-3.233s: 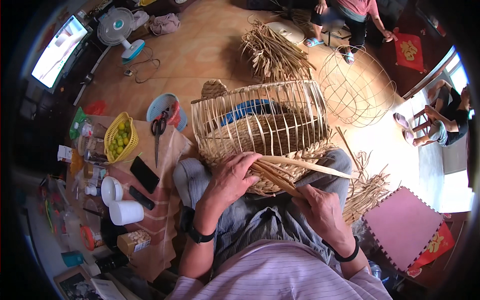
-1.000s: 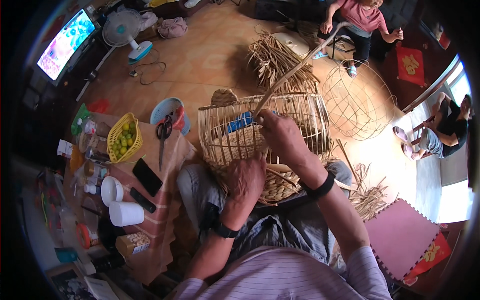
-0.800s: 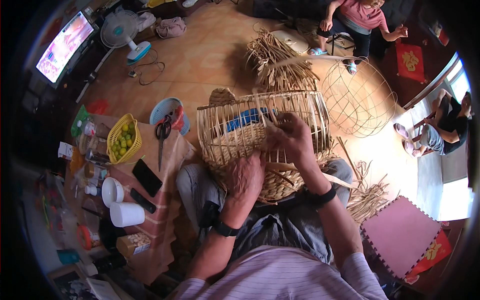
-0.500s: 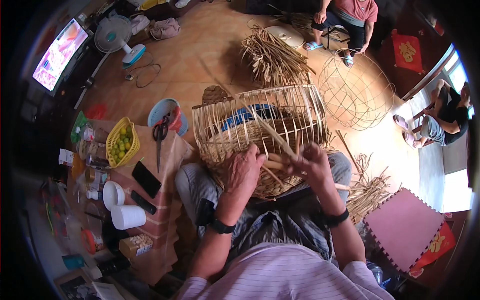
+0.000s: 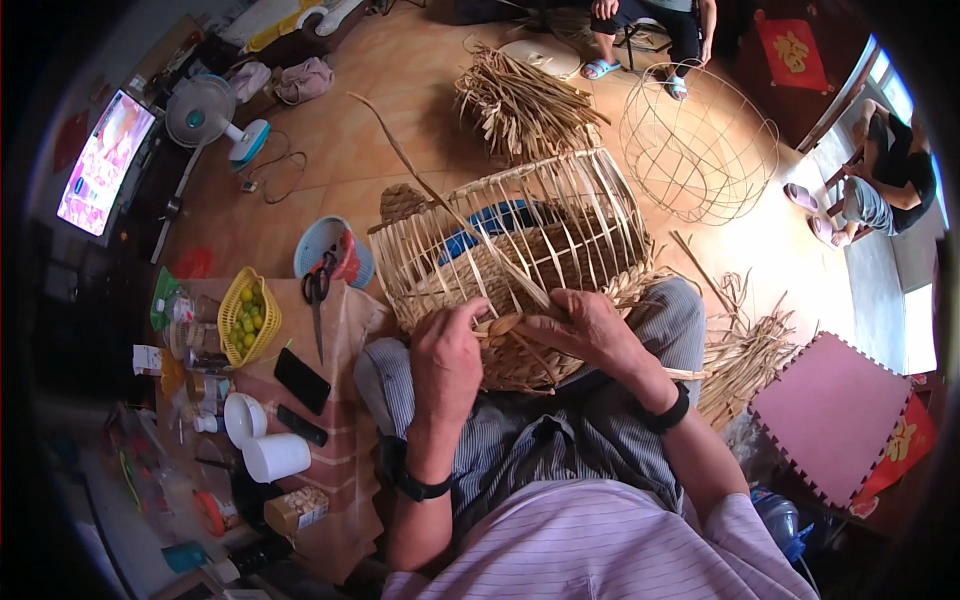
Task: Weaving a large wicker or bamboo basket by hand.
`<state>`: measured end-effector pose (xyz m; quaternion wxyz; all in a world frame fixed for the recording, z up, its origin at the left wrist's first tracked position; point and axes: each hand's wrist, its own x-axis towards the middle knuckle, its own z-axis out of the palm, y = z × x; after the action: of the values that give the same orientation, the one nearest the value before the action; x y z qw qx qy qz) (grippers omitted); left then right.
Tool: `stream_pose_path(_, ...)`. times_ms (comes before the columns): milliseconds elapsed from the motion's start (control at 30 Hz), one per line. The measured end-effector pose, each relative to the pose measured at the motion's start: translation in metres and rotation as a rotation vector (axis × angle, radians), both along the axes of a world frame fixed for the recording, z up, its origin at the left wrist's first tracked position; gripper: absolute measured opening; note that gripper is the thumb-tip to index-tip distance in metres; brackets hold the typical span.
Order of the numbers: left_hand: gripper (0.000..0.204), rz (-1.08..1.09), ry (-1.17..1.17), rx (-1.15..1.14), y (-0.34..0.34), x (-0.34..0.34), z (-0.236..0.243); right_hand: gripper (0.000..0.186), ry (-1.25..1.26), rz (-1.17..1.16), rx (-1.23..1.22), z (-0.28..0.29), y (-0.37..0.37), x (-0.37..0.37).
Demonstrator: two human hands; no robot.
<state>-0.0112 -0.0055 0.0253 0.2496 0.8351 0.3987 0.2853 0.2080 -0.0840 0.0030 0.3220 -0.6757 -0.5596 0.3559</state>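
A half-woven straw basket (image 5: 515,376) lies on its side across my lap, its upright stakes standing bare above the woven part. At the edge of the weave my left hand (image 5: 447,350) is closed, thumb and forefinger pinching the woven strands. Opposite it, my right hand (image 5: 598,335) is closed on a long dried straw strip (image 5: 425,182), which runs up past the stakes to the far left. Just the fingertips of both hands are partly hidden by straw. Something blue (image 5: 490,225) shows inside the basket.
To the left, a cloth-covered table holds scissors (image 5: 317,295), a yellow basket of green fruit (image 5: 237,338), a phone (image 5: 302,380) and white cups. A straw bundle (image 5: 525,105) and round wire frame (image 5: 700,150) lie ahead. Two people sit beyond; a foam mat (image 5: 830,420) is at right.
My right hand has moved slightly left and lower, flatter over the weave. The straw strip's far end now shows sharply, stretched out to the upper left. The view has shifted slightly.
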Motion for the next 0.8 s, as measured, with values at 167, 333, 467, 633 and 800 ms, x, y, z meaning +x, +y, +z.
stream_pose_path(167,0.027,-0.152,0.087,0.201,-0.005,0.020,-0.017,0.035,0.782,-0.274,0.022,-0.002,-0.016,0.016)
stream_pose_path(333,0.032,-0.157,0.048,0.218,-0.003,0.024,-0.025,0.031,0.958,-0.159,-0.128,-0.007,-0.046,0.028)
stream_pose_path(467,0.028,-0.127,0.035,0.278,-0.008,0.021,-0.025,0.038,0.662,0.012,-0.243,-0.011,-0.035,0.009)
stream_pose_path(633,0.031,-0.066,0.100,0.252,-0.003,0.020,-0.019,0.034,1.026,-0.210,0.045,-0.020,-0.055,0.031)
stream_pose_path(800,0.030,-0.152,0.046,0.163,0.003,0.021,-0.027,0.029,1.231,-0.468,0.309,-0.041,-0.080,0.040)
